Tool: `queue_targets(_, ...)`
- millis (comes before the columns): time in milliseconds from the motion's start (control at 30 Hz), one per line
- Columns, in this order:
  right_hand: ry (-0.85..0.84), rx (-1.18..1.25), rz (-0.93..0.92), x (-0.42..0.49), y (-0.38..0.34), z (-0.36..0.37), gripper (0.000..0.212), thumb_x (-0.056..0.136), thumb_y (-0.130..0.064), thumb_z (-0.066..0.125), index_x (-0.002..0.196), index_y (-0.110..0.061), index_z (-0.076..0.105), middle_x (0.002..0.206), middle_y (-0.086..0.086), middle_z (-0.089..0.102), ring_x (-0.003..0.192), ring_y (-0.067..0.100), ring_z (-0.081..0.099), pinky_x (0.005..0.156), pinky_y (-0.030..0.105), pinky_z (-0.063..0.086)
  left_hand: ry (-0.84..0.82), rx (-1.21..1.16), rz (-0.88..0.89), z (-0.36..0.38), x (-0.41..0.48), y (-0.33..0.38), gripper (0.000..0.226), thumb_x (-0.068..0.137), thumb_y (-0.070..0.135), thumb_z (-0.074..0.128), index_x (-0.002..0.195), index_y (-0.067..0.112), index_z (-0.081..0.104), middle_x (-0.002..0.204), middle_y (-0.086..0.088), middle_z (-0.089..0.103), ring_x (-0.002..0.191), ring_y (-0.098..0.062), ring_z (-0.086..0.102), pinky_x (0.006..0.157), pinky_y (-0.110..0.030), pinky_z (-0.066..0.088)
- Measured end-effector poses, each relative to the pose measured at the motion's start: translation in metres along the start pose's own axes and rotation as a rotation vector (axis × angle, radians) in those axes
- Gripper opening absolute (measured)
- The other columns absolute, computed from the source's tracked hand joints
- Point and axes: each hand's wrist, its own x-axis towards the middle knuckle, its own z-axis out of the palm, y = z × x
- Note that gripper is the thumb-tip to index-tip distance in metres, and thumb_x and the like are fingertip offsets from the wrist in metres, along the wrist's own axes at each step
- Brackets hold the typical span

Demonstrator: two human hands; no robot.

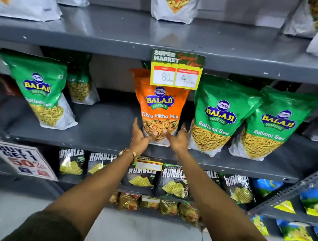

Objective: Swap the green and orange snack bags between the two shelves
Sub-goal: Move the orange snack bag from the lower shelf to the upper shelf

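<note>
Head view: the orange bag (pixel 160 108) stands upright straight ahead, my left hand (pixel 140 136) and right hand (pixel 177 139) cupping its base equally close, fingers loosely spread, not clamped.

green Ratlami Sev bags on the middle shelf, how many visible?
4. One far left, one behind it, set further back, and two side by side right of the orange Tikha Mitha Mix bag: and. Dark shapes behind may hide more.

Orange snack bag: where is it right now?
Head view, centre: the orange bag stands on the middle shelf under the price tag, green bags immediately right, both hands at its base.
</note>
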Motion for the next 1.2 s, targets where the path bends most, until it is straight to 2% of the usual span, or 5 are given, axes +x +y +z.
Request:
queue_targets(200, -0.027, 0.026, 0.002, 0.008, -0.008, 0.013, 0.057, 0.078, -0.018, 0.075, 0.124, 0.000, 0.047, 0.127, 0.021, 0.062, 0.119, 0.035, 0.057, 0.095, 0.039, 0.046, 0.004, 0.032, -0.012, -0.020, -0.002, 0.001, 0.055, 0.079, 0.008, 0.073, 0.127, 0.006, 0.045, 0.128, -0.018, 0.060, 0.117, -0.030, 0.058, 0.097, -0.036, 0.047)
queue_targets(533, -0.110, -0.016, -0.118, -0.045, -0.014, 0.066, 0.054, 0.072, -0.038, 0.077, 0.112, -0.009, 0.058, 0.109, 0.016, 0.070, 0.104, 0.036, 0.063, 0.088, 0.050, 0.052, 0.204, 0.104, -0.013, -0.092, -0.050, -0.015, 0.052, 0.073, 0.008, 0.077, 0.117, 0.007, 0.049, 0.118, -0.015, 0.065, 0.111, -0.032, 0.062, 0.094, -0.045, 0.050)
queue_targets(733, -0.190, -0.037, -0.237, -0.104, -0.023, 0.072, 0.057, 0.071, -0.050, 0.073, 0.112, -0.013, 0.059, 0.106, 0.012, 0.072, 0.098, 0.029, 0.066, 0.084, 0.047, 0.054, 0.288, 0.034, 0.040, -0.123, -0.126, -0.009, 0.047, 0.066, 0.027, 0.075, 0.106, 0.032, 0.051, 0.115, -0.007, 0.066, 0.110, -0.026, 0.062, 0.094, -0.056, 0.050)
queue_targets(967, -0.195, -0.184, -0.487, -0.167, -0.078, 0.047, 0.038, 0.083, -0.044, 0.063, 0.092, -0.010, 0.047, 0.067, -0.009, 0.043, 0.074, 0.022, 0.047, 0.063, 0.036, 0.035, 0.348, 0.052, 0.223, -0.161, -0.178, 0.048, 0.044, 0.069, 0.012, 0.082, 0.094, 0.036, 0.056, 0.098, 0.012, 0.067, 0.087, 0.009, 0.064, 0.076, -0.019, 0.054)
queue_targets(1200, 0.070, -0.198, -0.751, -0.194, -0.170, -0.014, 0.051, 0.082, -0.055, 0.059, 0.100, -0.008, 0.055, 0.090, 0.013, 0.068, 0.086, 0.032, 0.061, 0.068, 0.040, 0.045, 0.390, 0.081, 0.545, -0.179, -0.184, 0.160, 0.052, 0.067, 0.033, 0.082, 0.111, 0.015, 0.062, 0.113, -0.013, 0.068, 0.101, -0.024, 0.066, 0.085, -0.035, 0.055)
